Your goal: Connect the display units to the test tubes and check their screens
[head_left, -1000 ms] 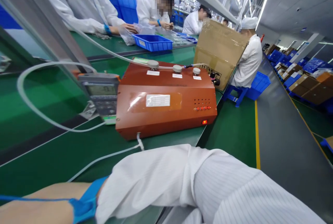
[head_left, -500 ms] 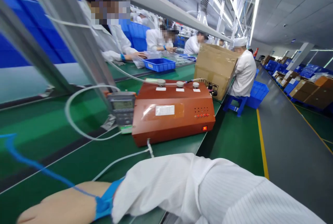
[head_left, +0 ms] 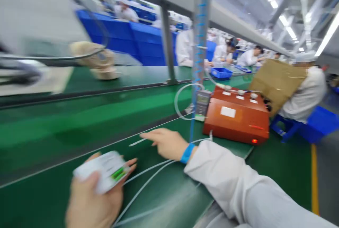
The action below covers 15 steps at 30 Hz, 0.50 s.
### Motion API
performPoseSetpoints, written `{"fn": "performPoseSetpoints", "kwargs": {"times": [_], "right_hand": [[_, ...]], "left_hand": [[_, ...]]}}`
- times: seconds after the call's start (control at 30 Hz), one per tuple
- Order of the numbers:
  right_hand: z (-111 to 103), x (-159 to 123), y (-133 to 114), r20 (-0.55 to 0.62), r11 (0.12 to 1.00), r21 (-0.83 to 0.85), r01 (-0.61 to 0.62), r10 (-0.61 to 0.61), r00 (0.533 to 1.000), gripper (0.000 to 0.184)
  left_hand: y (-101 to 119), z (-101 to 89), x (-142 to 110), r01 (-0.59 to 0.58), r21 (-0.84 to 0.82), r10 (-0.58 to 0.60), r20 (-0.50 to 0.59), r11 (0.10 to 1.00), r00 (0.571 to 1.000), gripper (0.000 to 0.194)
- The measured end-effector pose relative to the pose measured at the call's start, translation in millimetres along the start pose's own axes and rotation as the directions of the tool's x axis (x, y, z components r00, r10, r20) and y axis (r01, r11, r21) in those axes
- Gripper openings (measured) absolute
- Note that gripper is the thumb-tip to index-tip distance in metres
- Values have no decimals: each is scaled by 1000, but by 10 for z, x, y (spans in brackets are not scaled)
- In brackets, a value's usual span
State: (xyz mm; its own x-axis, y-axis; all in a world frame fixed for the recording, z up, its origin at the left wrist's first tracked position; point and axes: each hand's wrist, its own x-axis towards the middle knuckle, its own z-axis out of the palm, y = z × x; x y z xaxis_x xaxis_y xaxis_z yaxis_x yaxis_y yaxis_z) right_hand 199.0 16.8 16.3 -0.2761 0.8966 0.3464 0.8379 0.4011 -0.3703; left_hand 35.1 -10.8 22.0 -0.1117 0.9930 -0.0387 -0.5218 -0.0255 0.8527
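My left hand (head_left: 90,199) is at the bottom left, closed around a small white device (head_left: 106,171) with a green part on its end. My right hand (head_left: 165,143) reaches left over the green conveyor belt (head_left: 66,122), its fingers pinched on the end of a thin white tube (head_left: 136,142). A blue wrist strap (head_left: 187,153) sits at the cuff of my white sleeve. More white tubes run under my right forearm toward an orange box (head_left: 238,118) with a lit red lamp. The picture is smeared by motion.
A grey handheld meter (head_left: 202,102) leans beside the orange box, with a looped white hose (head_left: 180,104). A blue coiled cord (head_left: 197,44) hangs from above. A seated person in white (head_left: 304,90) holds a cardboard box (head_left: 275,79). Other workers and a blue bin (head_left: 221,72) are across the belt.
The view has swung left. My left hand has come into view holding the white device. My right hand has stretched out over the belt to the thin tube.
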Motion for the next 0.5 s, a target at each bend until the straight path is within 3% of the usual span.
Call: {"fn": "performPoseSetpoints", "kwargs": {"times": [0.03, 0.1, 0.27, 0.37, 0.5], "right_hand": [[-3, -35, -21, -57, 999, 39, 34, -32, 998, 58], [41, -103, -36, -144, 986, 121, 117, -99, 985, 47], [187, -263, -16, -244, 896, 309, 317, -248, 938, 15], [149, -316, -38, -265, 865, 350, 360, -277, 923, 16], [66, -335, -102, -298, 852, 402, 334, -224, 928, 16]], "left_hand": [[-19, -53, 2, 68, -26, -69, -52, 997, 996, 38], [-50, -127, -19, 172, -59, -174, -34, 983, 984, 51], [-145, -190, -77, 269, -42, -263, 121, 962, 957, 64], [-182, -217, -105, 268, -41, -257, 180, 963, 950, 61], [-202, -243, -123, 303, -25, -285, 268, 953, 920, 61]]}}
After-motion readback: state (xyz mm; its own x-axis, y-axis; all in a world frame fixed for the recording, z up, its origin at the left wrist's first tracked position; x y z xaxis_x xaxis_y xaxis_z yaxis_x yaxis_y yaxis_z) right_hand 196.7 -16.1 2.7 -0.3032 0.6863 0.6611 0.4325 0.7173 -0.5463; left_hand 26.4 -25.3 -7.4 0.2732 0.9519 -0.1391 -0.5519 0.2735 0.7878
